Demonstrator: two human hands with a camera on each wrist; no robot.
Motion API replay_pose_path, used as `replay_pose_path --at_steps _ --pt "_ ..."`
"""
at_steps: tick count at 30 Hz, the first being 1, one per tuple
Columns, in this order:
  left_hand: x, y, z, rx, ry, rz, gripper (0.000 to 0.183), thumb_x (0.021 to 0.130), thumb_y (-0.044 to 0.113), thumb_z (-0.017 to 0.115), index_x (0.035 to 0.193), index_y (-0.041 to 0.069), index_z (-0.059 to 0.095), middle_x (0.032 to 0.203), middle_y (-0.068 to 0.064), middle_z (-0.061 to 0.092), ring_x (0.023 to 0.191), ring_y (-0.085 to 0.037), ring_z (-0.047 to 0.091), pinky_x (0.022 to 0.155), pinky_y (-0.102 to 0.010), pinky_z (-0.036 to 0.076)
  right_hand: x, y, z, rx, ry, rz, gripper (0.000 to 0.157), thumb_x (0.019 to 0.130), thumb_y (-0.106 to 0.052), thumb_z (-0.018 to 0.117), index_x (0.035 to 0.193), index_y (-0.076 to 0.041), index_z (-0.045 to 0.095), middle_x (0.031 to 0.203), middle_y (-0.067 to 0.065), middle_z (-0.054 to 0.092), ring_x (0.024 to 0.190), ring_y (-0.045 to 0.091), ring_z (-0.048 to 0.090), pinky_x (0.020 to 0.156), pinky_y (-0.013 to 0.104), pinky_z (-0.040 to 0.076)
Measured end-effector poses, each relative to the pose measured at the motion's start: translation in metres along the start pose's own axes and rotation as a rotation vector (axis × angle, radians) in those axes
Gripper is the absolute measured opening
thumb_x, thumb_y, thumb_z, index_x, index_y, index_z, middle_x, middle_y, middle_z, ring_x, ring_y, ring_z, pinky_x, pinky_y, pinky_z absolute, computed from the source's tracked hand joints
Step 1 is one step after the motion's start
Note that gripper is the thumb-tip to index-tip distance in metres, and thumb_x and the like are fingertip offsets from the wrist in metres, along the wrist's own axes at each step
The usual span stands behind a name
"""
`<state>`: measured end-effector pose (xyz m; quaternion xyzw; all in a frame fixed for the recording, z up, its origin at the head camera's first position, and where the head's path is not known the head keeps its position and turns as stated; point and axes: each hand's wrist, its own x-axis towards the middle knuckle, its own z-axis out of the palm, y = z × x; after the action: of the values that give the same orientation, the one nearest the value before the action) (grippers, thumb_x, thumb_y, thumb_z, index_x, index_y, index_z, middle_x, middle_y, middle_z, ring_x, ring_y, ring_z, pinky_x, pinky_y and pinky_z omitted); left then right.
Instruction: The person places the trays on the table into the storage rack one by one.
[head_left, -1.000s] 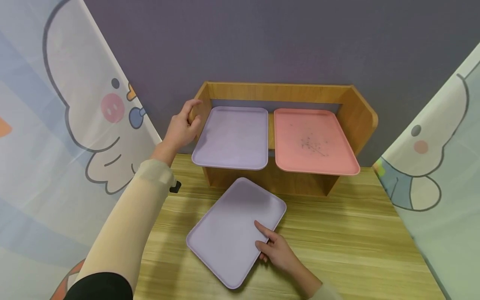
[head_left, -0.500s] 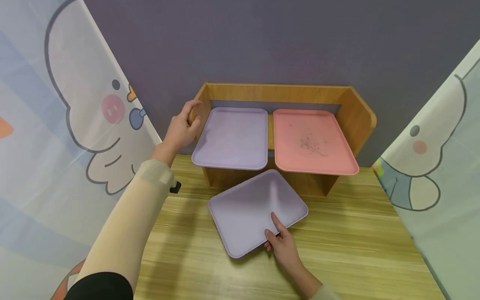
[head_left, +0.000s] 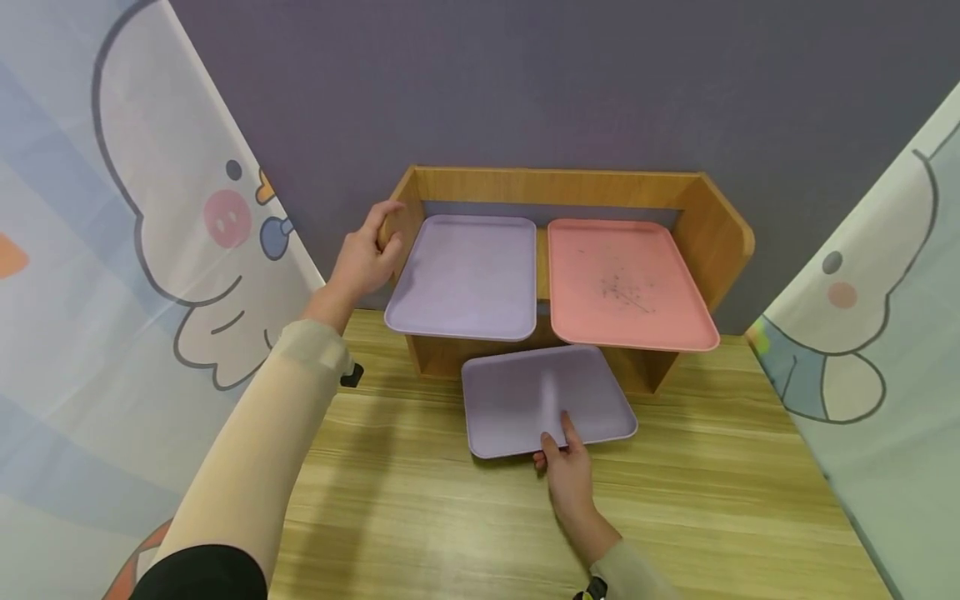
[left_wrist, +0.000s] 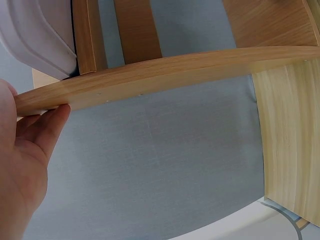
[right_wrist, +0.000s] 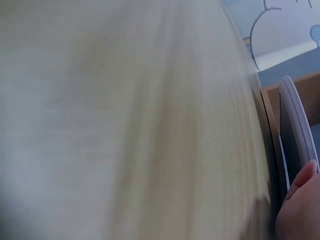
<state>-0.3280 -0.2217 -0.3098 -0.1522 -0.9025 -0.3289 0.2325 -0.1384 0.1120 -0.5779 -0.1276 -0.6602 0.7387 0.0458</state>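
My right hand (head_left: 572, 483) pinches the near long edge of a lilac rectangular tray (head_left: 506, 404), thumb and index finger on top and other fingers below. The tray's far edge is at the front of the wooden shelf's lower opening, beneath the upper trays. In the right wrist view the tray (right_wrist: 298, 120) shows edge-on beside the shelf. My left hand (head_left: 362, 260) grips the shelf's left side panel (left_wrist: 165, 72), with fingertips on its outer face in the left wrist view. On the upper level lie a second lilac tray (head_left: 468, 275) and a pink tray (head_left: 626, 279) with a dark speckled print.
The wooden shelf (head_left: 555, 184) stands on a wood-grain table (head_left: 712, 467), against a grey backdrop (head_left: 555, 83). Cartoon-printed curtains (head_left: 60, 333) flank the table left and right. Both upper trays jut past the shelf's front edge.
My right hand has turned the held lilac tray clockwise and moved it right and away from me, so its long side now faces the shelf. My left hand stays on the side panel.
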Motion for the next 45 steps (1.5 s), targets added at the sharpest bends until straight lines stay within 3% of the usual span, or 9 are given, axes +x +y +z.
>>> replay_pose_path --at_steps 3,5,9,16,28,35,37,40,45 --pt "0.0 0.0 0.001 0.01 0.001 0.002 0.05 0.108 0.023 0.053 0.158 0.027 0.049 0.073 -0.014 0.059 0.066 -0.03 0.059 0.058 -0.036 0.046 0.009 0.002 0.002 0.017 0.007 0.004 0.07 0.109 -0.01 0.064 0.171 -0.002 0.032 0.089 0.01 0.069 0.062 0.009 0.067 0.062 0.024 0.058" --pt "0.0 0.001 0.001 0.012 0.007 0.003 0.05 0.107 0.023 0.054 0.157 0.027 0.05 0.074 -0.015 0.06 0.067 -0.031 0.06 0.058 -0.037 0.046 0.016 0.002 0.004 0.037 -0.005 0.006 0.072 0.109 -0.01 0.064 0.171 -0.001 0.029 0.083 0.008 0.071 0.061 0.008 0.067 0.061 0.024 0.058" --pt "-0.002 0.002 0.0 0.01 0.007 0.0 0.05 0.107 0.023 0.054 0.157 0.027 0.05 0.071 -0.012 0.057 0.063 -0.029 0.058 0.056 -0.035 0.045 0.031 -0.004 0.007 0.074 -0.077 0.032 0.083 0.105 -0.006 0.068 0.173 0.0 0.021 0.079 0.004 0.073 0.067 0.008 0.071 0.068 0.023 0.062" --pt "-0.003 0.005 -0.001 -0.001 0.0 0.003 0.05 0.107 0.022 0.054 0.157 0.027 0.05 0.073 -0.015 0.061 0.063 -0.028 0.059 0.056 -0.034 0.046 0.057 -0.014 0.009 0.07 -0.216 0.063 0.095 0.102 0.006 0.064 0.174 0.001 0.003 0.116 0.029 0.07 0.091 0.012 0.078 0.089 0.024 0.063" --pt "-0.003 0.007 0.004 0.001 -0.009 0.006 0.049 0.108 0.023 0.053 0.157 0.027 0.049 0.075 -0.015 0.061 0.064 -0.028 0.059 0.058 -0.035 0.047 0.082 -0.018 0.011 0.097 -0.247 0.079 0.095 0.105 0.011 0.058 0.174 -0.002 -0.006 0.138 0.046 0.051 0.082 0.012 0.078 0.087 0.029 0.066" --pt "-0.004 0.009 0.003 -0.007 -0.001 0.005 0.049 0.108 0.024 0.055 0.156 0.029 0.051 0.079 -0.018 0.066 0.067 -0.031 0.062 0.058 -0.036 0.048 0.089 -0.019 0.012 0.059 -0.246 0.15 0.097 0.106 0.007 0.06 0.176 -0.01 -0.005 0.106 0.025 0.073 0.078 0.014 0.079 0.081 0.03 0.067" --pt "-0.005 0.009 0.003 -0.004 0.006 0.008 0.049 0.107 0.024 0.055 0.156 0.029 0.051 0.081 -0.02 0.067 0.068 -0.032 0.063 0.058 -0.036 0.048 0.09 -0.021 0.012 0.038 -0.249 0.16 0.098 0.107 0.005 0.061 0.177 -0.012 -0.005 0.105 0.023 0.074 0.078 0.013 0.079 0.081 0.031 0.067" --pt "-0.005 0.009 0.003 -0.004 0.006 0.01 0.049 0.107 0.024 0.055 0.156 0.03 0.051 0.085 -0.021 0.069 0.069 -0.033 0.063 0.058 -0.036 0.048 0.091 -0.021 0.012 0.022 -0.243 0.162 0.098 0.107 0.003 0.062 0.177 -0.013 -0.005 0.118 0.033 0.071 0.076 0.014 0.079 0.08 0.031 0.067" --pt "-0.003 0.01 0.005 -0.01 -0.008 0.015 0.049 0.108 0.023 0.054 0.157 0.028 0.05 0.087 -0.022 0.069 0.07 -0.032 0.063 0.059 -0.036 0.048 0.094 -0.02 0.011 0.045 -0.244 0.154 0.098 0.107 0.004 0.061 0.177 -0.013 -0.005 0.146 0.046 0.051 0.071 0.012 0.077 0.077 0.029 0.067"
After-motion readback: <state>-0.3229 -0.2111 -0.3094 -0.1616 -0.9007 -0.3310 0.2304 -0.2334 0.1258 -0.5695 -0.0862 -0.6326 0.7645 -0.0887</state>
